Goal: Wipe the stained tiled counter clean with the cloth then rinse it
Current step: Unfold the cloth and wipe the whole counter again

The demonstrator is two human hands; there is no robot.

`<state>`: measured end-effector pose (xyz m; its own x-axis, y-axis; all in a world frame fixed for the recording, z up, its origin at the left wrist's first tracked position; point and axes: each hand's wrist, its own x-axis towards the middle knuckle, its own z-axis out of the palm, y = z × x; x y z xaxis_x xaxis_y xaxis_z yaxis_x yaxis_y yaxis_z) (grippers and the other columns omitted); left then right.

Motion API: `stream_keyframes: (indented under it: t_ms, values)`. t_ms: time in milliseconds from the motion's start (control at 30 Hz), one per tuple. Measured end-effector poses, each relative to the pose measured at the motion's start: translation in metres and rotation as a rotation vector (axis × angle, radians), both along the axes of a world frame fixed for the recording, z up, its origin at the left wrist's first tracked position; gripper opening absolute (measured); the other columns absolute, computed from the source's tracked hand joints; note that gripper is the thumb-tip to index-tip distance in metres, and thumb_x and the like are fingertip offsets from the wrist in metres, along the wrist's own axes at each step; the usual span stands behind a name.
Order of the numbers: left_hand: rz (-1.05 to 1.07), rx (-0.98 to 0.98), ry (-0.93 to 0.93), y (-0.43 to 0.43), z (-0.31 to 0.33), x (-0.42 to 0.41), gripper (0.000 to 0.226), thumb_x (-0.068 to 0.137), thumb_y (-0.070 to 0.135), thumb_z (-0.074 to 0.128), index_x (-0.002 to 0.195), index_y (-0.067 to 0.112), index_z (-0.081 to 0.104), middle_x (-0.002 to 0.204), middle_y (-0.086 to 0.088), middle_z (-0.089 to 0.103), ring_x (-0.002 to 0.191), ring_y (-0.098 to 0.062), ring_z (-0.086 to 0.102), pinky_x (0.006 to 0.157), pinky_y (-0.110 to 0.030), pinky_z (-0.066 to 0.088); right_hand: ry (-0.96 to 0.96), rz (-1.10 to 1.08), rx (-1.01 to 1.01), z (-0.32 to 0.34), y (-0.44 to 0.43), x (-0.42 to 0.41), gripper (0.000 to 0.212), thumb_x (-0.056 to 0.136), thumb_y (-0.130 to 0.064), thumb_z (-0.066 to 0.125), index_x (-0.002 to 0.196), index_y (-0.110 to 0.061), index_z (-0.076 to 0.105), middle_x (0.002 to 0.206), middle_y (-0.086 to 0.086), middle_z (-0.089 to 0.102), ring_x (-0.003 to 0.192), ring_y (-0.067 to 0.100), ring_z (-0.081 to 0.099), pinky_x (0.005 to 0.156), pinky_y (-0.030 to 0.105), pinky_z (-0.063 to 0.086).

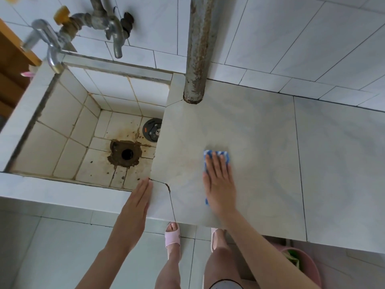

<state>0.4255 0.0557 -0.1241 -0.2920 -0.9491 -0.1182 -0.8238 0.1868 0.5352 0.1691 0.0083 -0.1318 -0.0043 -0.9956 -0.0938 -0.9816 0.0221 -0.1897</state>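
A blue and white cloth (216,153) lies flat on the pale tiled counter (260,132), mostly covered by my right hand (218,182), which presses on it with straight fingers. A faint brownish stain shows on the tile just left of the cloth. My left hand (138,200) rests flat with straight fingers on the counter's front left corner, beside a crack in the tile. Two metal taps (115,36) hang over the tiled sink (68,113) to the left.
The sink has a rust-stained open drain (126,153) and a dark round stopper (153,130) lying on its floor. A rusty vertical pipe (199,49) rises from the counter's back left. A pink basin (302,265) stands on the floor under the counter.
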Motion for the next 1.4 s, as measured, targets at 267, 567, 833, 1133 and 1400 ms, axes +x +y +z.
stream_keyframes:
  t_ms: [267,567,833,1133,1400]
  values:
    - [0.009,0.012,0.012,0.000,-0.001,-0.001,0.051,0.096,0.008,0.029,0.146,0.012,0.023,0.154,-0.002,0.019,0.142,-0.009,0.011,0.112,-0.015,0.005,-0.051,0.180,-0.045,-0.001,-0.021,0.074,0.054,0.102,-0.035,0.005,0.150,-0.014,0.018,0.157,0.003,0.016,0.146,0.023,0.007,0.117,0.039,0.011]
    - [0.021,0.001,0.001,-0.007,0.003,-0.011,0.053,0.096,0.029,0.019,0.146,0.012,0.022,0.154,0.000,0.016,0.142,-0.010,0.009,0.113,-0.015,0.004,-0.066,0.249,-0.028,0.000,-0.009,0.035,0.051,0.102,-0.034,0.008,0.149,-0.019,0.021,0.156,-0.001,0.020,0.145,0.019,0.015,0.114,0.040,0.021]
    - [-0.135,-0.028,-0.018,-0.038,0.007,-0.055,0.054,0.097,0.034,0.019,0.147,0.013,0.018,0.155,0.000,0.013,0.143,-0.010,0.004,0.113,-0.017,0.001,-0.043,-0.309,-0.035,-0.005,0.042,-0.092,0.054,0.099,-0.037,0.013,0.150,-0.020,0.011,0.159,-0.002,0.008,0.146,0.015,0.003,0.119,0.036,0.003]
    - [-0.219,-0.027,-0.016,-0.043,0.005,-0.078,0.052,0.095,0.022,0.020,0.144,0.007,0.022,0.152,-0.005,0.018,0.141,-0.010,0.008,0.112,-0.015,0.000,-0.124,-0.354,-0.021,0.004,0.083,-0.001,0.053,0.099,-0.030,0.019,0.150,-0.013,0.017,0.158,0.003,0.011,0.146,0.021,0.005,0.116,0.040,0.011]
    - [-0.176,-0.031,-0.037,-0.045,0.003,-0.086,0.054,0.095,0.028,0.021,0.145,0.007,0.020,0.153,-0.001,0.014,0.141,-0.012,0.009,0.111,-0.011,-0.001,-0.134,-0.057,0.014,0.006,0.088,-0.001,0.050,0.102,-0.033,0.017,0.149,-0.020,0.020,0.157,-0.004,0.015,0.146,0.017,0.012,0.114,0.039,0.019]
